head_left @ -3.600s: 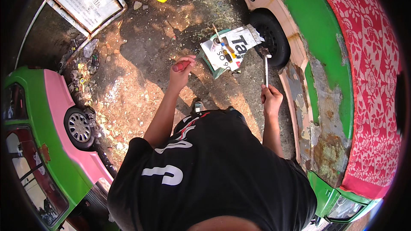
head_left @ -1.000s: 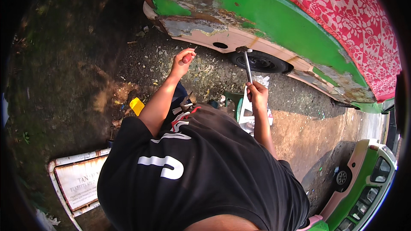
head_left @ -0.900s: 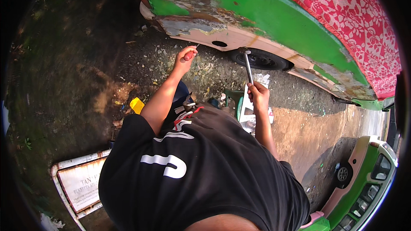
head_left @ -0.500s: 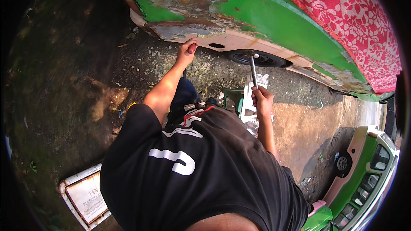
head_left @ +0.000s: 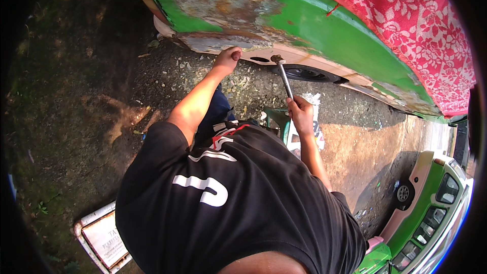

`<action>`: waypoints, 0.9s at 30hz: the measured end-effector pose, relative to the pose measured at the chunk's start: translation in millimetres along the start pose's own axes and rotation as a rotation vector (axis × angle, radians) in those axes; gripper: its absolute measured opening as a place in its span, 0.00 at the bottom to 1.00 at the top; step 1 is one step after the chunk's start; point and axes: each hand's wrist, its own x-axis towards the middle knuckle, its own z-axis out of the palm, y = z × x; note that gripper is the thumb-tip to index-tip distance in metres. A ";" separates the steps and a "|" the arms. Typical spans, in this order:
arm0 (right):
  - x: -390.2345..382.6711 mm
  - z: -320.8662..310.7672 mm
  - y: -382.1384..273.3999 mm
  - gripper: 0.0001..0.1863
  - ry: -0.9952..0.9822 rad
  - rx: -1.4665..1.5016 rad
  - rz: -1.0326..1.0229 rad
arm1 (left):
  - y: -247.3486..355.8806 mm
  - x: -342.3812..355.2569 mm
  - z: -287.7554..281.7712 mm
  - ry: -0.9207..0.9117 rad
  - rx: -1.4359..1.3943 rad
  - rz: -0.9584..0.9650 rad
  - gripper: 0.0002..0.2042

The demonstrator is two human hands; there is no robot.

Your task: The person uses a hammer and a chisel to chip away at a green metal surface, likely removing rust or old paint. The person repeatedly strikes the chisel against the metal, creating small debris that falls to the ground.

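Observation:
My right hand (head_left: 303, 114) is closed round the metal handle of a hammer (head_left: 285, 80). The hammer's head is raised toward the lower edge of a green and pale-pink vehicle body (head_left: 324, 23), close to its wheel (head_left: 310, 74). My left hand (head_left: 226, 63) makes a fist at the body's lower edge, below a rusty, stripped panel (head_left: 213, 5). From that fist shows the round, reddish-brown end of something; the rest of it is hidden by the fingers and the panel edge. A gap separates the hammer head from my left hand.
Red floral cloth (head_left: 416, 35) covers the vehicle's upper right. Beneath me stands a green stool (head_left: 276, 117), with white sheets (head_left: 312, 104) beside it. A white framed sign (head_left: 104, 238) lies lower left. Another green vehicle (head_left: 426, 213) is at lower right. Stone chips litter the ground.
My right hand and the hammer have swung left, bringing the hammer head nearer my left hand. The left fist has shifted slightly right along the panel edge.

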 end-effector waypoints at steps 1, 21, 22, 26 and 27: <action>4.4 5.9 2.3 0.11 0.006 -0.068 -0.060 | 8.1 3.1 -1.2 -0.025 -0.002 -0.055 0.05; 28.8 53.6 -16.4 0.18 0.085 -0.283 -0.428 | -24.3 0.6 15.8 0.007 0.011 -0.032 0.05; 28.1 51.4 -11.1 0.18 0.084 -0.269 -0.381 | -26.1 -3.7 15.9 -0.007 -0.069 0.003 0.04; 26.0 38.4 11.8 0.20 0.101 -0.223 -0.279 | -24.3 -26.5 24.1 0.005 -0.334 0.023 0.09; 24.6 34.5 16.9 0.20 0.098 -0.219 -0.249 | -22.8 -31.6 25.9 0.013 -0.396 0.018 0.10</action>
